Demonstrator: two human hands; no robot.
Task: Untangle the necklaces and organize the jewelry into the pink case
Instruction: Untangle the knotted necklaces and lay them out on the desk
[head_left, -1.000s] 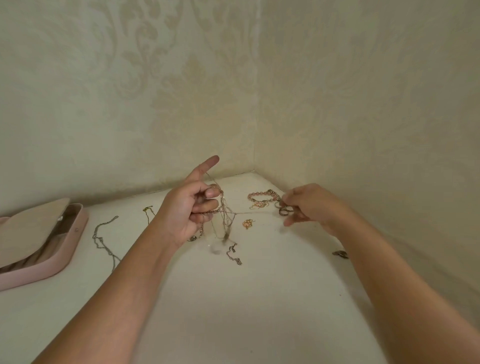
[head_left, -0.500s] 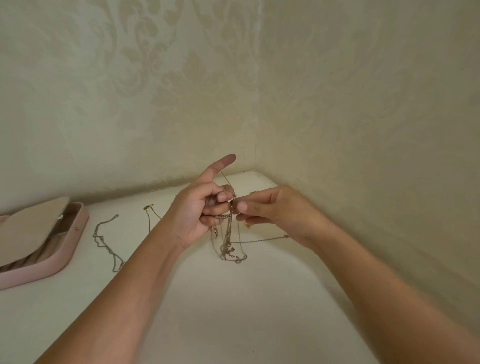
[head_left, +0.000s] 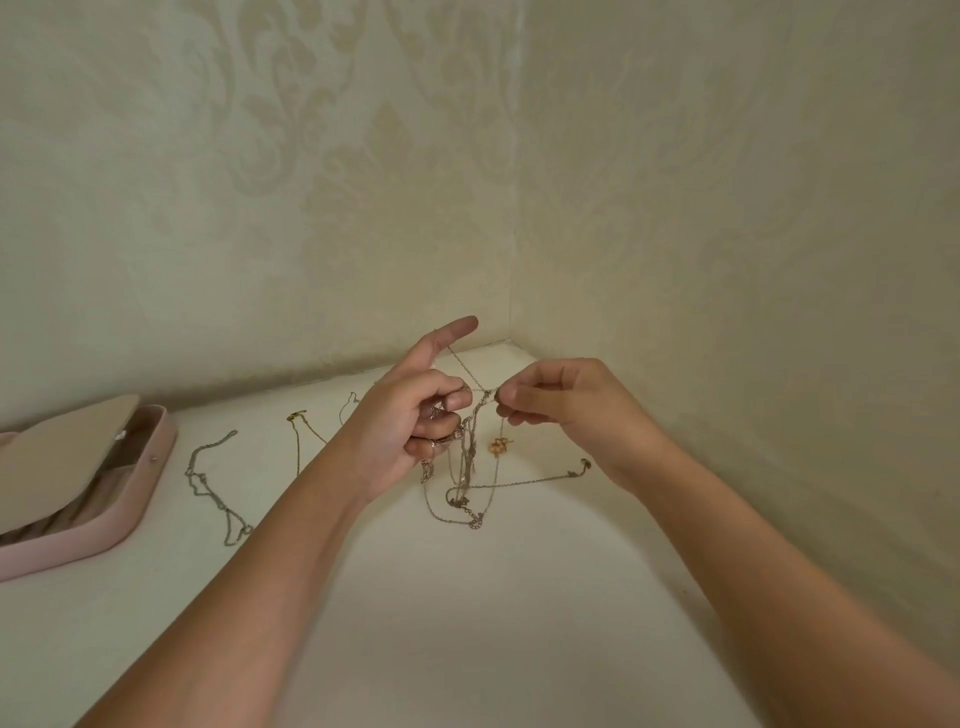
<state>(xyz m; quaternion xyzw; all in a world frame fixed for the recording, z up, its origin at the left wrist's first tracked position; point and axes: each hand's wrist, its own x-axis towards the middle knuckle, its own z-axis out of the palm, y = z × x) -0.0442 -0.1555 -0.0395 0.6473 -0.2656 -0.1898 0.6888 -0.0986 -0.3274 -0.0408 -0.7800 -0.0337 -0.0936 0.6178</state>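
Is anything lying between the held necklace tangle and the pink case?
Yes. A loose silver chain and a thinner gold chain lie on the table between the tangle and the pink case. Both lie flat, likely easy to pass over.

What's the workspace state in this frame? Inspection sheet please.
Surface: white tabletop, set in a wall corner.
Job's things: pink case at the left edge, lid raised; tangled necklaces held up between both hands, ends trailing on the tabletop; silver chain and gold chain lying loose beside the case; small gold charm behind the tangle.
Clutter: nothing seen.
Grips: left grip holds the tangle, index finger straight with a strand over it; right grip pinches a strand.
Cables: nothing seen.
Surroundings: patterned wallpaper on both walls.
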